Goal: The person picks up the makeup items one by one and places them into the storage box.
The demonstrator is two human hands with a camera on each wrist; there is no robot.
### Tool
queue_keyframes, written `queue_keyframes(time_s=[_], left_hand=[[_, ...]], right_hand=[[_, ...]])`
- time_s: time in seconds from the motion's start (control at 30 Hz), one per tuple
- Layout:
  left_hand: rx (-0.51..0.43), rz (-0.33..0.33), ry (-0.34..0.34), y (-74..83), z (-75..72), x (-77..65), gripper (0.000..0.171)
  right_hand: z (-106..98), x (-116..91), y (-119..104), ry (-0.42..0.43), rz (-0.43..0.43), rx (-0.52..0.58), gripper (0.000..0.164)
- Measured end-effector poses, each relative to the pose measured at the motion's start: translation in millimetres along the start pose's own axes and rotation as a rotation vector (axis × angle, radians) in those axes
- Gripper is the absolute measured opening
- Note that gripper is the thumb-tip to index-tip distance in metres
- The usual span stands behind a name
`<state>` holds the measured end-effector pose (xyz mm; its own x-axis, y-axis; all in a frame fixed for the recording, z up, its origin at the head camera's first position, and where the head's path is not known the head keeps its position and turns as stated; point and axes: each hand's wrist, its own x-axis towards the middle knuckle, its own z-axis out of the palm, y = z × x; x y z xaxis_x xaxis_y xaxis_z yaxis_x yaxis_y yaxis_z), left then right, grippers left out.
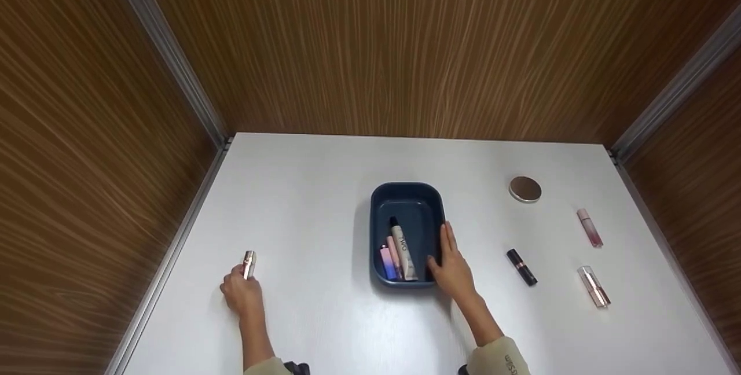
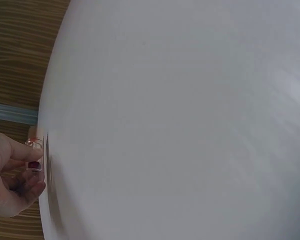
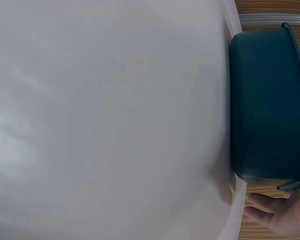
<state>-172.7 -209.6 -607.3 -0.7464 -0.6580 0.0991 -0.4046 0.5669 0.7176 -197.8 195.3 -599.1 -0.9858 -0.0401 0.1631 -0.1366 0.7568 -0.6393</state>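
Note:
At the table's left side my left hand (image 1: 241,293) pinches a lipstick (image 1: 249,265) between thumb and fingers. It has a shiny rose-gold part and, in the left wrist view, a clear part with dark red inside. My right hand (image 1: 454,271) grips the right wall of a dark blue bin (image 1: 407,186), thumb over the rim and fingers along the outside. Inside the bin lie a white tube with a black cap (image 1: 403,250), a slim pink tube (image 1: 393,253) and a pink-to-blue tube (image 1: 388,263), grouped toward the near left corner.
To the right of the bin lie a round compact (image 1: 525,189), a black lipstick (image 1: 522,268), a pink lip gloss tube (image 1: 590,228) and a clear and rose-gold tube (image 1: 594,287). Wood-grain panels (image 1: 405,45) enclose the white table (image 1: 307,190) at the back and both sides.

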Motion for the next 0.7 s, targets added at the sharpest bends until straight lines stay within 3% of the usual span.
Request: queue_keyframes(time_s=[0.7], left_hand=[[-0.048,0.087,-0.013,34.7,1.4,-15.5,0.028]], right_hand=[[0.3,-0.7,0.9,0.009,-0.013,-0.006,0.077]])
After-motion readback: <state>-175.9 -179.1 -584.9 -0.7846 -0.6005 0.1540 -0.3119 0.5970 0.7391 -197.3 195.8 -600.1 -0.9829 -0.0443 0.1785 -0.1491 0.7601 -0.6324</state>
